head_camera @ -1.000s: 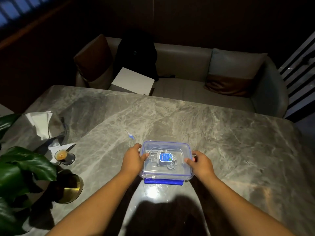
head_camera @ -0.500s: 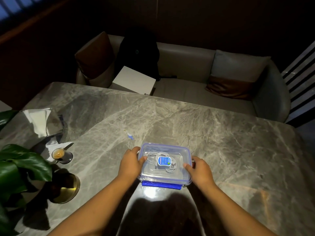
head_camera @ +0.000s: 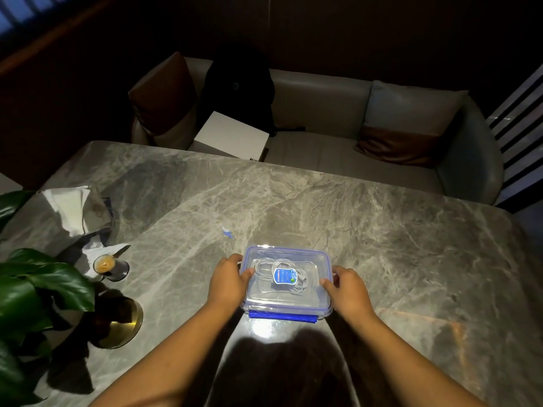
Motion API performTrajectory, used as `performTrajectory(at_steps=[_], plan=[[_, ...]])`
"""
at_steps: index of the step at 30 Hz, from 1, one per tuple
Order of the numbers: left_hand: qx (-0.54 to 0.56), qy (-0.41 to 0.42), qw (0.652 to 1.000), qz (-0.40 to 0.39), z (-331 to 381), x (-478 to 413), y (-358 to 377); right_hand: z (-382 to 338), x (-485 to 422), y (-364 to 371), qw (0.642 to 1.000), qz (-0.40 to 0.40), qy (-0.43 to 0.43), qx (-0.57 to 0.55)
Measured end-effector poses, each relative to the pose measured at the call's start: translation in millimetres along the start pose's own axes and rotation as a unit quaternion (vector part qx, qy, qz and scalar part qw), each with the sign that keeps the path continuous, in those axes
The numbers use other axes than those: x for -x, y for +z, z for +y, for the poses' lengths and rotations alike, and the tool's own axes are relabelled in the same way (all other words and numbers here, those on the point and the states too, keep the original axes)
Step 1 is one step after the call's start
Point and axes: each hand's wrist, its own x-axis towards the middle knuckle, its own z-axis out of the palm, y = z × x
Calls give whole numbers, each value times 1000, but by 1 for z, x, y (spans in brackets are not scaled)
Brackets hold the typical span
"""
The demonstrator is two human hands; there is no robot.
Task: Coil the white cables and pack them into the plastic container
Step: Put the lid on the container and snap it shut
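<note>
Grips the plastic container (head_camera: 258, 295) at both short ends: left hand (head_camera: 227, 282) curled round one end with the thumb pressed on the clear lid (head_camera: 311, 292), right hand (head_camera: 348, 289) curled round the other, thumb tip on the lid's edge. Keeps the same clamp as half a second ago, with the container unmoved between the hands on the marble tabletop (head_camera: 382, 230). Shows coiled white cables (head_camera: 263, 267) through the lid, between the two thumbs, partly under a blue label (head_camera: 283, 276). Carries a blue latch (head_camera: 282, 314) along the edge nearest the wrists.
</note>
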Motion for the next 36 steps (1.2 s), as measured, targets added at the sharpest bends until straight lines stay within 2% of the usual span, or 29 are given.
performTrajectory(at_steps=[10, 18, 23, 27, 36], plan=[[4, -6, 1000, -19, 3, -4, -3, -6, 5, 1, 1000, 3, 13, 24], [17, -14, 997, -68, 2, -10, -10, -9, 8, 1, 994, -8, 63, -91], [11, -1, 998, -68, 4, -10, -12, -11, 11, -2, 991, -5, 78, -108], [48, -17, 997, -52, 3, -5, -8, -11, 14, -3, 988, -18, 81, -127], [106, -110, 982, -110, -5, -19, -7, -12, 19, -1, 969, -29, 119, -216]])
